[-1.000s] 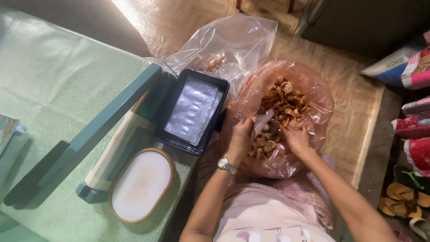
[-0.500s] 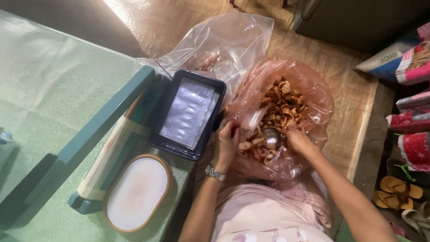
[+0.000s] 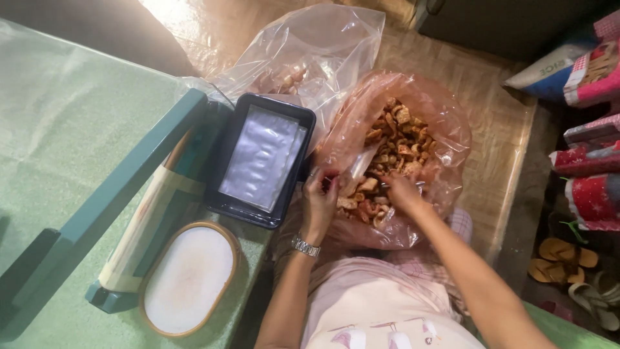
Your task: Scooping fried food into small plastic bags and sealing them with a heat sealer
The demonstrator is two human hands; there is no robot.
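Observation:
A large pinkish plastic bag (image 3: 452, 123) full of brown fried snack pieces (image 3: 397, 136) sits open on my lap. My left hand (image 3: 320, 201), with a watch on its wrist, pinches the mouth of a small clear bag (image 3: 354, 187) that holds a few pieces, at the big bag's left rim. My right hand (image 3: 400, 192) is down among the snack pieces just right of the small bag, fingers curled. The metal scoop it held a moment ago is hidden under it.
A dark tray (image 3: 223, 152) with a stack of small clear bags stands at the green table's (image 3: 58, 116) edge, next to a teal heat sealer (image 3: 129, 187) and an oval white dish (image 3: 187, 278). A big clear bag (image 3: 323, 45) lies behind. Sacks (image 3: 581, 71) and sandals (image 3: 562, 255) are on the right.
My right hand, which showed a metal scoop half a second ago, has moved left toward the small bag. My left hand shifted slightly left, still gripping the small bag.

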